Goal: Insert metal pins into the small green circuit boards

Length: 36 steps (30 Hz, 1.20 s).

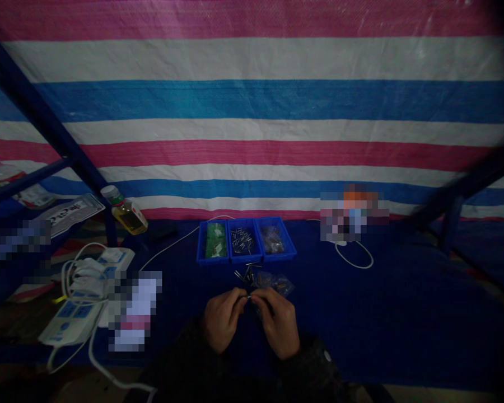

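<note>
The left hand and the right hand pinch together one small shiny piece, near the loose pins on the bench.

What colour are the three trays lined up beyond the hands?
All three trays are blue, seen in the head view.

From here I count one left hand and one right hand, three blue trays in a row beyond them, and one bottle at the far left. The metal pins in the middle tray I can't number.
</note>
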Tool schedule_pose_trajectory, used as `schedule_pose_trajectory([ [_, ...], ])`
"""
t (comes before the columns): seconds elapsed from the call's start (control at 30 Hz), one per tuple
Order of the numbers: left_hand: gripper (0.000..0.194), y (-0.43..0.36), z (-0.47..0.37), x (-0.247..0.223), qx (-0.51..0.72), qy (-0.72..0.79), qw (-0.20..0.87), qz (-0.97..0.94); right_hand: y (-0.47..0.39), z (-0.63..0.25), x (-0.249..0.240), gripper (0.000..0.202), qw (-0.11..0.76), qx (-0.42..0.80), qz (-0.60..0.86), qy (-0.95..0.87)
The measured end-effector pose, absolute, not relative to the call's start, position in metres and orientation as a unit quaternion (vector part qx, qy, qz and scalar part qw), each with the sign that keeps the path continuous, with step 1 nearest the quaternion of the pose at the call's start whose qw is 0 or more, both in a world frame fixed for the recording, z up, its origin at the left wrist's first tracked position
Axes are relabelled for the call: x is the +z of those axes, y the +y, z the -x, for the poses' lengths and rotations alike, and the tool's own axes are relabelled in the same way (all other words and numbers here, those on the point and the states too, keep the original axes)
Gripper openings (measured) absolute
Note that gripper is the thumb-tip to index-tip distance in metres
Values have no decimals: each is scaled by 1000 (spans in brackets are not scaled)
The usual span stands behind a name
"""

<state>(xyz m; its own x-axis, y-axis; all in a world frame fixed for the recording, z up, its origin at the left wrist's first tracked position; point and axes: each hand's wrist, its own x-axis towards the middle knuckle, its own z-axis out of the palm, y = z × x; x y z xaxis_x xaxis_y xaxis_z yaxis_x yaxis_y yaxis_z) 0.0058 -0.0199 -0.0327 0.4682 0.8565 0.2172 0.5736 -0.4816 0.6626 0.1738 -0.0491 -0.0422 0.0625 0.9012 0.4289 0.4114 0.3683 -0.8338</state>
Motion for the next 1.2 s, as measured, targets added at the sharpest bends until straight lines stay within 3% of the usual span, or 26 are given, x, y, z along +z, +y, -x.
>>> schedule_pose_trajectory([
  [0.1,27,-20,-5,-34,286,436,271,-809,-49,-173,-41,22,522,247,489,-653],
  [1.2,21,-22,-3,-25,337,421,324,-777,-47,-168,-39,19,494,249,485,-677],
])
